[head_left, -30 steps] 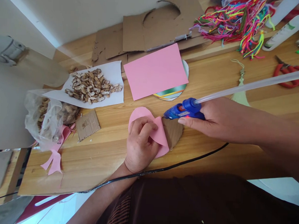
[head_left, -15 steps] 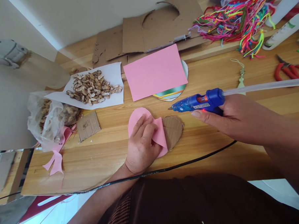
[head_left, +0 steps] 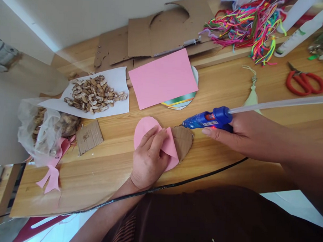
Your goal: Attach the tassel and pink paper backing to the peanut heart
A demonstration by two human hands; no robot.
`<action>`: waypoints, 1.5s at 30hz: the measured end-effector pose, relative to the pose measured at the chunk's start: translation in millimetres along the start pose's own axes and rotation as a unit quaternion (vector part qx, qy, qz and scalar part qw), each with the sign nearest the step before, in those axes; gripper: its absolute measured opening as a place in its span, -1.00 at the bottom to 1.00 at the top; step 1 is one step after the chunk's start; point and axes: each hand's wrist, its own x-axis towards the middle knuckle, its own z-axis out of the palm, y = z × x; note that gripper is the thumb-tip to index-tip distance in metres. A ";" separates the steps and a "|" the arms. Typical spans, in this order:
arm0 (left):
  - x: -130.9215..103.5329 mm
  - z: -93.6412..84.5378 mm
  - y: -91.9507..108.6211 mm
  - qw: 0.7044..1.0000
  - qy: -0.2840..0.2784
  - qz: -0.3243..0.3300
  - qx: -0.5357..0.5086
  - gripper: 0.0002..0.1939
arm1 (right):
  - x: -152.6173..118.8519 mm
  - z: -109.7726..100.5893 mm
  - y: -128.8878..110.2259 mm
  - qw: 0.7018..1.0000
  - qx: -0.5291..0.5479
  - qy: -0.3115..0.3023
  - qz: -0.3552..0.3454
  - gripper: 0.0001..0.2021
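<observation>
Since the earlier frame, the blue glue gun (head_left: 208, 119) has moved in, its nozzle now at the upper edge of the brown cardboard piece (head_left: 186, 140), centre of the frame. Nearest, a black cable (head_left: 193, 177) crosses the lower middle. Beyond it, the left hand (head_left: 149, 161), fingers curled, grips folded pink paper (head_left: 143, 129); the right hand (head_left: 248, 134) wraps closely round the gun. Farther, upper right, lie red scissors (head_left: 298, 74).

The head camera looked forward and down from above dark clothing (head_left: 186, 218) at six o'clock. It faced the nearby tabletop (head_left: 106, 165), with a wall (head_left: 83, 10) at eleven.
</observation>
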 end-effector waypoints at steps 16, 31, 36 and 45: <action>4.2 -4.9 2.8 0.999 -0.038 -0.005 -0.009 -0.36 | 14.1 -5.6 -12.2 0.998 -0.018 -0.059 -0.004 -0.59; 2.5 -1.6 6.0 0.998 0.011 -0.057 0.004 -0.55 | 15.6 1.9 -2.4 0.999 -0.027 -0.037 -0.028 -0.56; 5.2 -4.1 5.9 1.000 -0.019 -0.003 0.014 -0.54 | 15.5 -0.2 -8.5 0.998 -0.036 -0.040 -0.038 -0.61; 5.5 -6.3 4.1 0.992 -0.046 0.109 0.048 -0.42 | 14.5 -3.2 -17.4 0.996 -0.072 -0.047 -0.038 -0.67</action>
